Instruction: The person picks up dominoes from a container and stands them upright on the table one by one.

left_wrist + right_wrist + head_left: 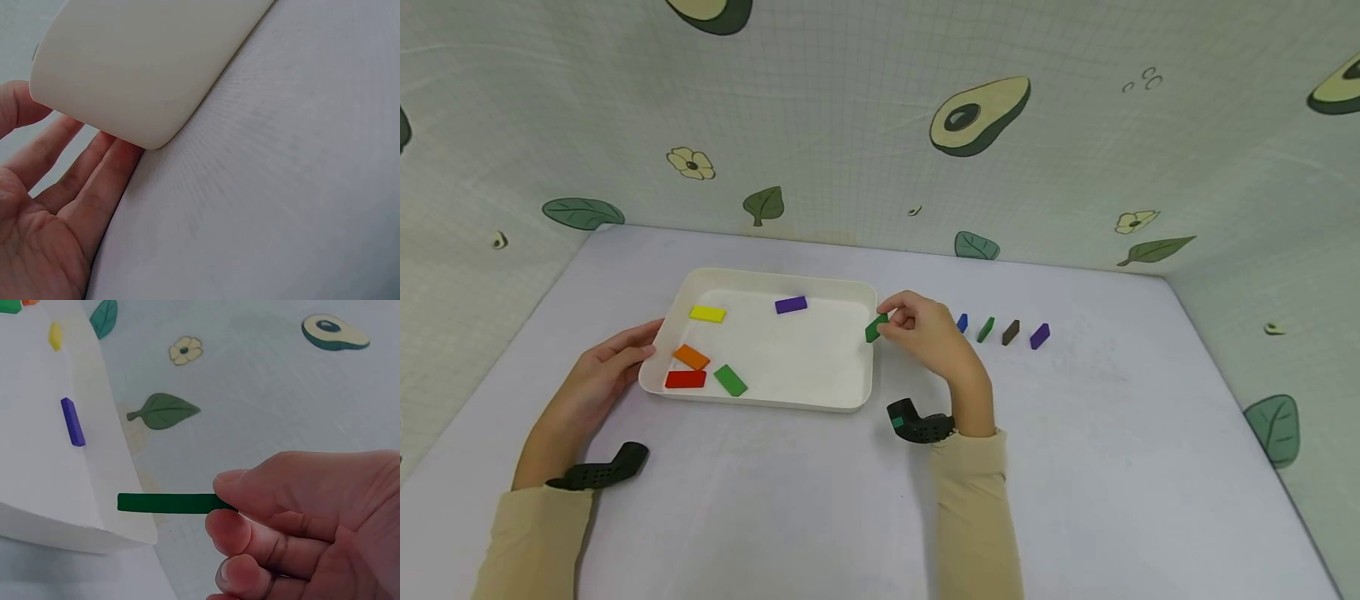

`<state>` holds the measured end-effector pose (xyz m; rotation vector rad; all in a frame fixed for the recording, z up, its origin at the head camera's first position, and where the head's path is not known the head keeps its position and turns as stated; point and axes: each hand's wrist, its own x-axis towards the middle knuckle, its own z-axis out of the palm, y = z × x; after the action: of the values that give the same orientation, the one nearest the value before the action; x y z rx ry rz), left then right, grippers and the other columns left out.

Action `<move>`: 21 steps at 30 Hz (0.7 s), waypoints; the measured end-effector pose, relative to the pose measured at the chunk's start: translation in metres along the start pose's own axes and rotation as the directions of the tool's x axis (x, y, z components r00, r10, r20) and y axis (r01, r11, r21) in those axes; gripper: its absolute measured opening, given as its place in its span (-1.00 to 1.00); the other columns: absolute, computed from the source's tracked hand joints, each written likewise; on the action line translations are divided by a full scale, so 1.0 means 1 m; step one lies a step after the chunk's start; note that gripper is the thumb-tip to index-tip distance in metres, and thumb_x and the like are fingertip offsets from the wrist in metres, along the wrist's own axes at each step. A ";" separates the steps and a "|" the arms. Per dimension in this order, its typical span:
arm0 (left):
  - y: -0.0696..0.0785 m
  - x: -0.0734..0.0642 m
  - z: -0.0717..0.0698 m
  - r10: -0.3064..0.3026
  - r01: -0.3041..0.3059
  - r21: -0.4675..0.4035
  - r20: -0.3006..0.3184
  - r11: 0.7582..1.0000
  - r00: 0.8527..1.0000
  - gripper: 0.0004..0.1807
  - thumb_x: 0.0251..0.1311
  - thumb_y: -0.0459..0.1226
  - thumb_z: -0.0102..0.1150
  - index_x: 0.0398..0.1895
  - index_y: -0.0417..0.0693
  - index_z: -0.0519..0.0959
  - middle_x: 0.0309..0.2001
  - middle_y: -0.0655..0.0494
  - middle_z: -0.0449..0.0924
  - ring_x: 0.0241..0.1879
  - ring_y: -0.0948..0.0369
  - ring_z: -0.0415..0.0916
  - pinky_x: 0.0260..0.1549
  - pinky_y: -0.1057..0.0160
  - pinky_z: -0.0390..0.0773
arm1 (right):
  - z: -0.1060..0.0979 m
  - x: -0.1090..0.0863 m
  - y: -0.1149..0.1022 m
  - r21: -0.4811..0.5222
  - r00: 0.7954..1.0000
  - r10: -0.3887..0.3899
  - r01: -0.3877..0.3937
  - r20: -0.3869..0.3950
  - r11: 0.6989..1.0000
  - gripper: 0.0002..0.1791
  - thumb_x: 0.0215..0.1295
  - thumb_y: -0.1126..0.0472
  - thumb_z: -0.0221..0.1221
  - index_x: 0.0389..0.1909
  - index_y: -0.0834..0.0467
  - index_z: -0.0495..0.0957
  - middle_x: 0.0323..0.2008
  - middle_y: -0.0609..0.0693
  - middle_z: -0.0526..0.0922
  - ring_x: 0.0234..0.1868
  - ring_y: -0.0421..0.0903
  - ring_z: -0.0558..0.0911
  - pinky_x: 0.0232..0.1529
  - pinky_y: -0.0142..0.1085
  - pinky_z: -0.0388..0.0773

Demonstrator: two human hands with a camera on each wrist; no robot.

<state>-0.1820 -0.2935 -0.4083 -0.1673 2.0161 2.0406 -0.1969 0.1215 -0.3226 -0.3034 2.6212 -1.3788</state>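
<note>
My right hand [928,333] pinches a dark green rectangular block [169,503] by one end, between thumb and index finger, at the right rim of the white tray [797,396]. The block points toward the tray. My left hand [595,379] lies against the tray's left side, its fingers fairly straight; the fingertips pass behind the tray's edge in the left wrist view. Inside the tray lie a yellow block [707,314], a purple block [791,305], an orange block [691,357], a red block [686,380] and a lighter green block [731,380].
Right of the right hand, a row of blocks stands on edge on the white table [1112,467]: a blue block [962,323] partly behind the wrist, a green block [986,330], a brown block [1011,332] and a purple one. A patterned cloth [850,117] rises behind the table.
</note>
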 end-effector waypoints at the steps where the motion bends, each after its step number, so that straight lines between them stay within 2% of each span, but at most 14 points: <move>1: 0.000 0.000 0.000 -0.001 0.001 0.013 -0.003 1.000 1.000 -0.34 0.24 -0.04 0.09 0.39 0.09 0.20 0.34 0.37 0.19 -0.04 0.64 0.36 -0.15 0.67 0.44 | -0.002 -0.001 0.001 0.004 1.000 0.001 -0.001 -0.002 1.000 -0.75 0.21 0.25 0.15 -0.09 0.20 0.52 -0.44 -0.02 0.44 -0.44 -0.13 0.40 -0.42 -0.36 0.33; 7: 0.000 0.000 0.001 0.009 -0.009 0.016 -0.002 1.000 1.000 -0.36 0.25 -0.04 0.08 0.39 0.10 0.21 0.35 0.40 0.19 -0.03 0.66 0.35 -0.15 0.67 0.43 | -0.012 -0.004 0.008 0.017 1.000 -0.010 0.010 -0.010 1.000 -0.73 0.20 0.27 0.15 -0.08 0.26 0.51 -0.44 -0.01 0.44 -0.42 -0.13 0.41 -0.37 -0.36 0.35; 9: -0.001 0.000 0.001 0.017 -0.017 -0.008 0.006 1.000 1.000 -0.38 0.26 -0.07 0.08 0.38 0.08 0.22 0.35 0.39 0.19 -0.03 0.65 0.36 -0.15 0.67 0.44 | -0.015 -0.006 0.010 0.013 1.000 -0.012 0.013 -0.010 1.000 -0.74 0.20 0.28 0.15 -0.09 0.25 0.51 -0.45 -0.02 0.43 -0.42 -0.13 0.40 -0.37 -0.36 0.35; 21: -0.001 0.000 0.001 0.010 -0.010 0.009 -0.005 1.000 1.000 -0.35 0.24 -0.04 0.09 0.39 0.10 0.20 0.36 0.37 0.17 -0.04 0.64 0.37 -0.16 0.67 0.44 | -0.023 -0.010 0.017 -0.006 0.998 0.045 -0.045 0.035 0.999 -0.70 0.19 0.28 0.14 -0.05 0.25 0.49 -0.46 -0.02 0.44 -0.41 -0.12 0.39 -0.35 -0.34 0.33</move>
<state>-0.1821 -0.2926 -0.4091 -0.1613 2.0322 2.0388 -0.1946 0.1510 -0.3231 -0.2646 2.5876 -1.3400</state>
